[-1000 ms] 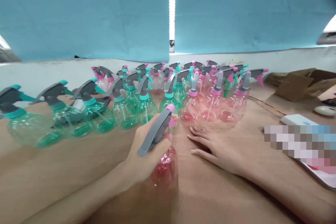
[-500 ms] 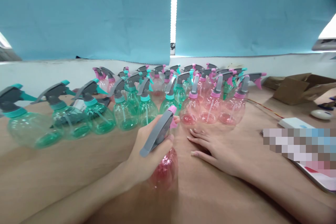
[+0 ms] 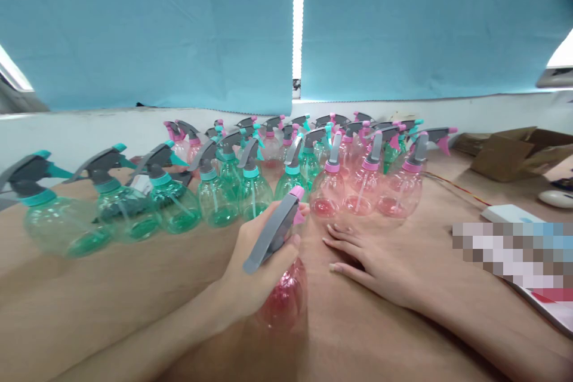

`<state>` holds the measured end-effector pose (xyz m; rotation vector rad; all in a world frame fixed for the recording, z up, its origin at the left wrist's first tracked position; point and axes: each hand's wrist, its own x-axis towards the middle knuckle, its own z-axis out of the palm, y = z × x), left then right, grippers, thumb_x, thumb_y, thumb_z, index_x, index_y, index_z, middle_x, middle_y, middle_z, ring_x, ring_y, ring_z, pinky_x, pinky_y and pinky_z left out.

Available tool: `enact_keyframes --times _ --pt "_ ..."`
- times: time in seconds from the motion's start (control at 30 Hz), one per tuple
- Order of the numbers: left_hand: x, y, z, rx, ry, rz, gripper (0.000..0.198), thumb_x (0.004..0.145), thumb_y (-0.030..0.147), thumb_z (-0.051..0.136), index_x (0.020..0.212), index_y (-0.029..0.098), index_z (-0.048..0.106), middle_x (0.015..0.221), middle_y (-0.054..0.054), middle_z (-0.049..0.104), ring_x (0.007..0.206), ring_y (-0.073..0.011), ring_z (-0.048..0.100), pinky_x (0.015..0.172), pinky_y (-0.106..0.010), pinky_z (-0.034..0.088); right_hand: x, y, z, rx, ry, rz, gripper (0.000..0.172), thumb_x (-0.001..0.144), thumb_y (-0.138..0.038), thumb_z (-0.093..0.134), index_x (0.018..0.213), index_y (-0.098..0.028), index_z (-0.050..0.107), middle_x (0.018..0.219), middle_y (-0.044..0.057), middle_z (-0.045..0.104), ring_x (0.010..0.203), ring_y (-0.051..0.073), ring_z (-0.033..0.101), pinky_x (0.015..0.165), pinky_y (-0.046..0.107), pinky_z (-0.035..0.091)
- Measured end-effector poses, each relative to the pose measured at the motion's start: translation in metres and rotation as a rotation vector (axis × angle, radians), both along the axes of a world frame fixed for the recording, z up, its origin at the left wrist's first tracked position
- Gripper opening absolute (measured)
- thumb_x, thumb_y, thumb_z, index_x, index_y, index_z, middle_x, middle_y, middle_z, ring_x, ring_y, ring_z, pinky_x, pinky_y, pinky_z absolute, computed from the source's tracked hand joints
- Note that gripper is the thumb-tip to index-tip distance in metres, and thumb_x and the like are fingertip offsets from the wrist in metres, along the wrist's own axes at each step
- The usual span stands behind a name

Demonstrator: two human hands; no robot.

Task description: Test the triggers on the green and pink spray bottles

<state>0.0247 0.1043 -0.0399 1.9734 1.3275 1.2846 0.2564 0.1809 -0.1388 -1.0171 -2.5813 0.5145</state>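
Observation:
My left hand (image 3: 257,262) is wrapped round the neck of a pink spray bottle (image 3: 286,301) with a grey and pink trigger head, in the middle foreground. The bottle stands nearly upright; its neck is hidden by my fingers. Flat on the brown tabletop (image 3: 358,334), my right hand (image 3: 369,256) lies with fingers stretched out, apart from that bottle and holding nothing. Just beyond its fingertips stands a pink spray bottle (image 3: 326,200) in the front row. A green spray bottle (image 3: 293,185) stands behind my left hand.
Several green spray bottles, one at far left (image 3: 62,227), and several pink ones stand in rows across the table. To the right are an open cardboard box (image 3: 505,152), a white mouse (image 3: 557,199), a white box (image 3: 510,215) and a blurred-out item (image 3: 510,253). Blue curtains (image 3: 156,30) hang behind.
The view has shifted slightly, so everything sits a little lower and further right. My left hand keeps its hold on the pink spray bottle, and my right hand stays flat on the table.

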Motion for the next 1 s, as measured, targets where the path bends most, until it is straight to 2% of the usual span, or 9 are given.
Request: enact_keyframes --times 0.6,0.8,1.0 --pt "0.0018 -0.0022 0.0007 -0.033 0.0 -0.009 0.032 0.08 0.018 0.045 0.108 0.027 0.059 0.068 0.004 0.042 0.059 -0.0152 0.039 0.056 -0.027 0.037 -0.0017 -0.0005 0.0009 -0.005 -0.045 -0.011 0.061 0.092 -0.059 0.041 0.14 -0.023 0.046 0.152 0.007 0.035 0.14 0.028 0.03 0.115 0.052 0.025" --pt "0.0011 0.0009 -0.0018 -0.071 -0.063 -0.019 0.022 0.073 0.014 0.049 0.093 0.022 0.057 0.068 0.005 0.048 0.058 -0.0131 0.045 0.055 -0.026 0.038 -0.0032 -0.0023 0.0053 -0.007 -0.087 -0.029 0.062 0.092 -0.06 0.04 0.139 -0.02 0.047 0.151 0.008 0.035 0.14 0.029 0.031 0.115 0.052 0.025" --pt "0.0009 0.0029 0.0002 -0.04 -0.065 -0.067 0.02 0.071 0.016 0.049 0.09 0.021 0.055 0.07 0.003 0.05 0.057 -0.0124 0.046 0.056 -0.026 0.039 -0.0036 -0.0024 0.0068 0.009 -0.102 -0.025 0.062 0.092 -0.059 0.039 0.139 -0.019 0.047 0.151 0.008 0.034 0.14 0.028 0.031 0.115 0.052 0.025"
